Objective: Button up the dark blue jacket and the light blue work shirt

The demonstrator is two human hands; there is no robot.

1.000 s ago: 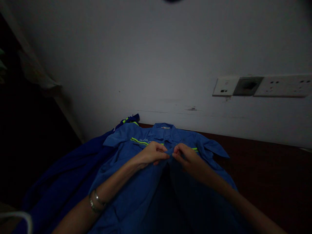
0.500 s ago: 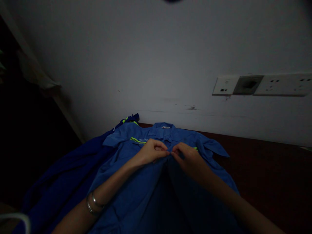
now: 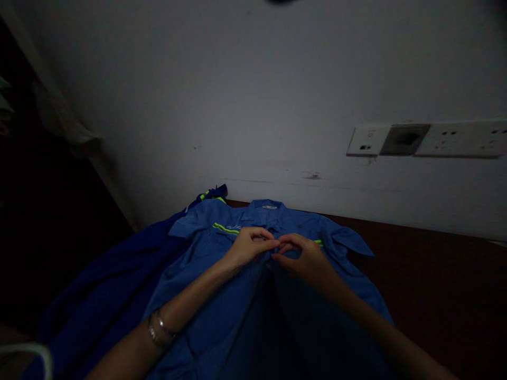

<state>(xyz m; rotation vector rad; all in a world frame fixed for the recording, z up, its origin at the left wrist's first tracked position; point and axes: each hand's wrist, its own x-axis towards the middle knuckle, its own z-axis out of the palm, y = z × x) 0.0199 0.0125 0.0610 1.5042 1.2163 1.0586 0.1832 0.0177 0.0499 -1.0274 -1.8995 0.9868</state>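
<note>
A blue work shirt [image 3: 222,295] with yellow-green stripes lies front up, its collar toward the wall. Its lower front edges hang apart, and the gap between them is dark. At the middle of the chest, my left hand [image 3: 253,245] pinches the front edge between thumb and fingers. Right beside it, my right hand [image 3: 303,256] also pinches the cloth at the front opening, its fingertips touching those of the left. Any button under the fingertips is hidden. Two silvery bracelets [image 3: 160,327] circle my left wrist.
A darker blue garment [image 3: 119,264] with yellow-green trim lies to the left, partly under the shirt. Behind is a pale wall [image 3: 237,105] with switch and socket plates [image 3: 447,140] at right. The dark reddish tabletop [image 3: 435,274] extends right. A white curved thing [image 3: 35,348] shows at lower left.
My hands have come closer together at the shirt front, the left thumb shifting right and slightly up to meet the right fingers. The shirt lies almost as before.
</note>
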